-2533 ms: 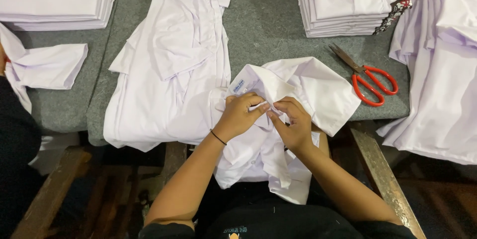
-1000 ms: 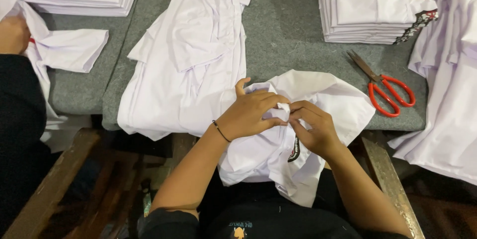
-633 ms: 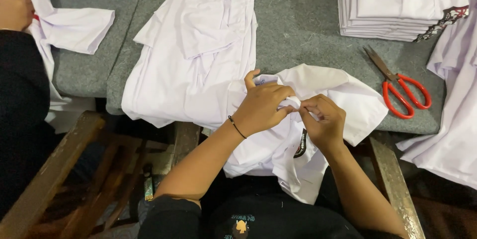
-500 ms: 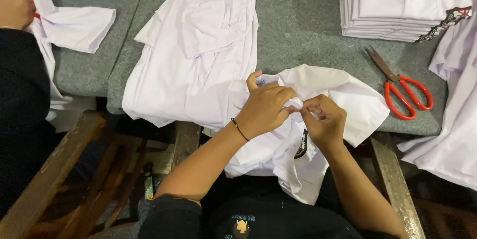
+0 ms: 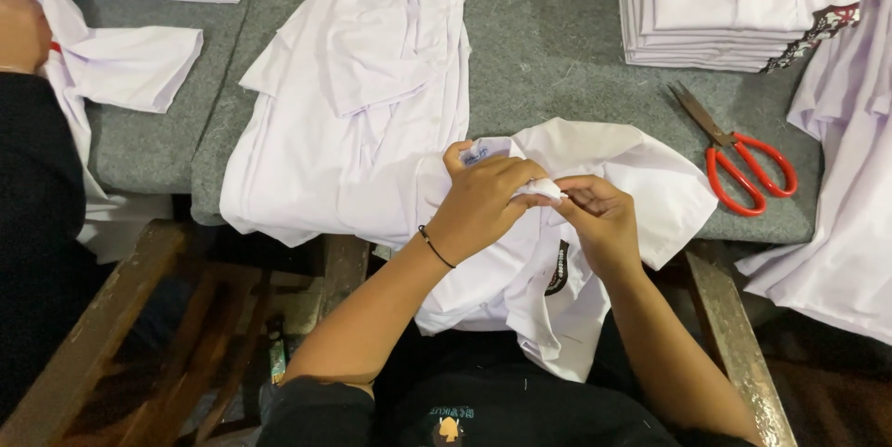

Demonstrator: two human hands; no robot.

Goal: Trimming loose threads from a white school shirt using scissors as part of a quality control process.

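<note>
Shirt: a white shirt (image 5: 595,224) is bunched at the near edge of the grey table (image 5: 557,47), hanging partly over it toward the lap.
Left hand (image 5: 483,201): fingers are curled over a fold of the shirt — pressed onto it.
Right hand (image 5: 599,215): a small wad of cloth is pinched at the fingertips.
Change: since a moment ago the hands have been drawn closer together on the same fold — the grip has been tightened, not released.
Left of it: another shirt (image 5: 362,103) is laid flat.
Right: red scissors (image 5: 739,154) lie untouched.
Far: folded stacks (image 5: 725,1) are piled.
</note>
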